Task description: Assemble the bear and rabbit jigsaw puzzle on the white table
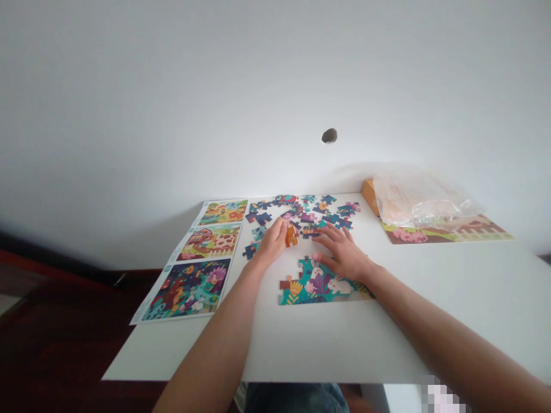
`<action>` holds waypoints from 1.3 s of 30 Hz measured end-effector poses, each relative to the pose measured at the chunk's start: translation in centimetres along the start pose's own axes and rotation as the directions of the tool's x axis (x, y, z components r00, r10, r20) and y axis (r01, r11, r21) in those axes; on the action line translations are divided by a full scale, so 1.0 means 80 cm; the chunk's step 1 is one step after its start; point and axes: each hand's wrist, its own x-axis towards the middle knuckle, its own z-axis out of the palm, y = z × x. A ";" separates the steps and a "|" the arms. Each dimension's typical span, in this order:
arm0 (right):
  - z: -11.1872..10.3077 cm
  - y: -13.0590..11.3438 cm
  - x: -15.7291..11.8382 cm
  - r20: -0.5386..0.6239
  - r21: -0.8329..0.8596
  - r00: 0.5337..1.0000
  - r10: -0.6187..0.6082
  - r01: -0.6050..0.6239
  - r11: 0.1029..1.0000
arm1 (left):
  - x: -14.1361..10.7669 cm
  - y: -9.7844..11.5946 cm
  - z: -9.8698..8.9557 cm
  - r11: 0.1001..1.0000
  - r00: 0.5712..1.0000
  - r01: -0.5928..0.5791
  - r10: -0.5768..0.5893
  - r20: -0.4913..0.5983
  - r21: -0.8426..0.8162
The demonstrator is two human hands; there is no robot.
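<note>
Between the thumb and fingers of my left hand (275, 236) is an orange-brown puzzle piece (291, 236), held above the white table. My right hand (341, 250) has its fingers spread, with the fingertips over loose pieces and the palm above the upper right of a joined puzzle section (318, 285). That section shows white rabbits, a yellow tulip and purple leaves on teal; its right part is partly hidden by my right hand and wrist. Loose dark blue, teal and purple pieces (263, 218) lie scattered beyond both hands.
On the left of the table (267, 344) lies a sheet (189, 261) with three printed pictures. At the back right, a clear plastic bag (424, 198) rests against an orange box (369, 196) and over a farm picture (482, 229). A wall with a hole stands behind.
</note>
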 end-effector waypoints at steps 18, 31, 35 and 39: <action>-0.001 -0.012 -0.001 -0.397 0.211 0.918 -0.018 0.111 0.971 | -0.026 0.057 0.017 0.750 0.975 0.018 0.134 0.178 -0.661; 0.001 -0.014 0.000 -0.500 0.228 0.866 -0.007 0.139 0.964 | -0.021 0.053 0.010 0.787 0.951 0.197 -0.010 0.308 -0.584; 0.000 -0.014 -0.001 -0.499 0.275 0.865 0.051 0.102 0.956 | -0.023 0.056 0.008 0.778 0.962 0.185 -0.019 0.272 -0.601; -0.002 -0.016 -0.002 -0.455 0.318 0.889 0.055 0.104 0.942 | -0.025 0.057 0.007 0.776 0.964 0.186 -0.026 0.264 -0.603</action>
